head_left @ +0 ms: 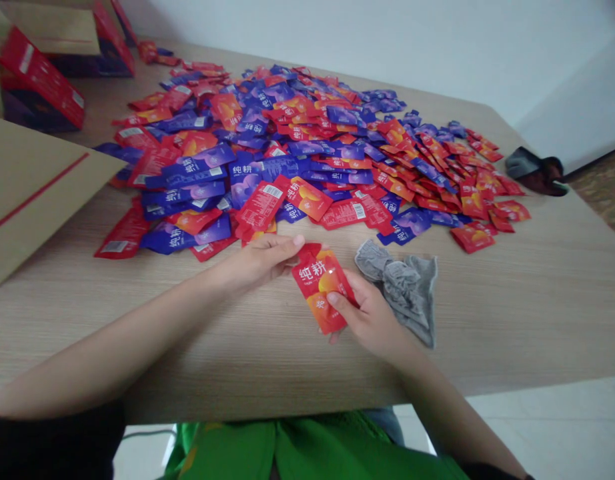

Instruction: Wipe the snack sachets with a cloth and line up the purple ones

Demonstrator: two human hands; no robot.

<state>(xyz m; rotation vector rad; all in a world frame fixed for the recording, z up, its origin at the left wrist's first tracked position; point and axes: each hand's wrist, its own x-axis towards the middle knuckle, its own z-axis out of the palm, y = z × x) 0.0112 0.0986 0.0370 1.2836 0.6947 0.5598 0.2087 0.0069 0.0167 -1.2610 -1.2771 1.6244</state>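
A small red and orange spouted pouch with white characters is held over the near part of the table, its narrow top pointing away from me. My right hand grips its right side, with the thumb on the printed front and the fingers behind. At the upper left corner, beside the narrow top, my left hand is closed on the pouch; some of its fingertips are hidden. Just beyond both hands lies a wide heap of similar red pouches and purple pouches.
Crumpled grey gloves lie right of my right hand. An open cardboard box flap juts in from the left, with red and dark boxes behind it. A dark object sits near the table's far right edge. A white wall stands behind.
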